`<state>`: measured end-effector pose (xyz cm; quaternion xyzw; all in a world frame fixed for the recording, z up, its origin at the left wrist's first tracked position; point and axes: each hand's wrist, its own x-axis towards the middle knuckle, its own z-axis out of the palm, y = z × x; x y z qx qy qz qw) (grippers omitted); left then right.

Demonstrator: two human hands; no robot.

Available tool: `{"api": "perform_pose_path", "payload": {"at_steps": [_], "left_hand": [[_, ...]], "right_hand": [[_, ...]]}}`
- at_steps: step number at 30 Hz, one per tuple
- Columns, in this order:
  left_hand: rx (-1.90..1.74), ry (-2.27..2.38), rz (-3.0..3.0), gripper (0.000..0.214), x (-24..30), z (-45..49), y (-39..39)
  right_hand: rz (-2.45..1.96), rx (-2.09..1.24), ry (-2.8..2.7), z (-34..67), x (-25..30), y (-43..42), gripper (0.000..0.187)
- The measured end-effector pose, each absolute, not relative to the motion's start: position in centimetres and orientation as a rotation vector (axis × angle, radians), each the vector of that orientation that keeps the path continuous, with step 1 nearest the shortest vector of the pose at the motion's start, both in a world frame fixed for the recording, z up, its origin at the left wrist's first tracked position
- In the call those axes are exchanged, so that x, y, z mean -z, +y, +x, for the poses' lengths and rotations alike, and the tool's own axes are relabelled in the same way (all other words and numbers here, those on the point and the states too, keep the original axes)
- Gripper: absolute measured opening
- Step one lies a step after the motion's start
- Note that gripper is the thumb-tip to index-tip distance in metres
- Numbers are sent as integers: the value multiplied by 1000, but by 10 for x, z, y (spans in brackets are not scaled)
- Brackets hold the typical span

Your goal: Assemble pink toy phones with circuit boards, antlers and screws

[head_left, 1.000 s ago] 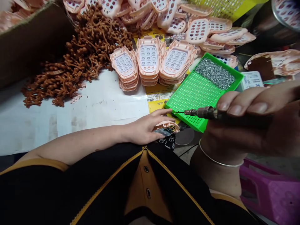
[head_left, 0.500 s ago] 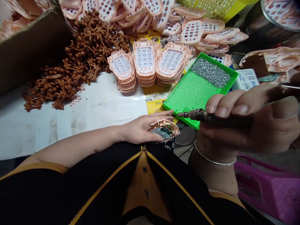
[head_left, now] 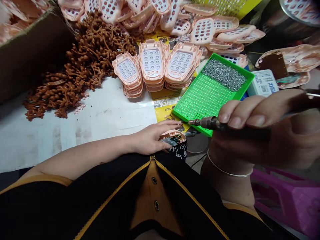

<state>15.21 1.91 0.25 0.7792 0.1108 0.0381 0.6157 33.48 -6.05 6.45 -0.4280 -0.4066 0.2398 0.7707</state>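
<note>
My left hand (head_left: 147, 137) is closed around a pale pink plastic shell (head_left: 170, 134) just above my lap. Thin coloured wires and a dark circuit board show inside the shell, which is tilted and partly covered by my fingers. Wrapped in my right hand (head_left: 265, 125) is a power screwdriver (head_left: 211, 122), its slim bit pointing left near my left fingertips. The bit's tip is too fine to make out clearly, and I cannot tell whether a screw is on it. Beneath the screwdriver lies a green perforated tray (head_left: 195, 100) with many small silver screws (head_left: 223, 75) heaped at its far end.
Stacked pink shells with keypads (head_left: 152, 61) stand behind the tray. A heap of brown plastic pieces (head_left: 82, 63) spreads at left, beside a cardboard box (head_left: 32, 50). More pink covers (head_left: 203, 31) pile up at the back. A purple stool (head_left: 295, 200) is at lower right.
My left hand has turned the pink shell, so less of its inside shows now, and its fingers have shifted slightly. The screwdriver in my right hand has barely moved.
</note>
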Motion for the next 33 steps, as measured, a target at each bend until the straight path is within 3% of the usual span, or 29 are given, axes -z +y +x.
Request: {"api": "perform_pose_path", "payload": {"at_steps": [3,33], "left_hand": [[-67,240,1827,58,-4,153,18],[-53,328,1740,48,-7,157,17]], "right_hand": [[-844,-473,-935,323,-62,-58,32],[-939,-457,-1052,316,-52,-65,23]]}}
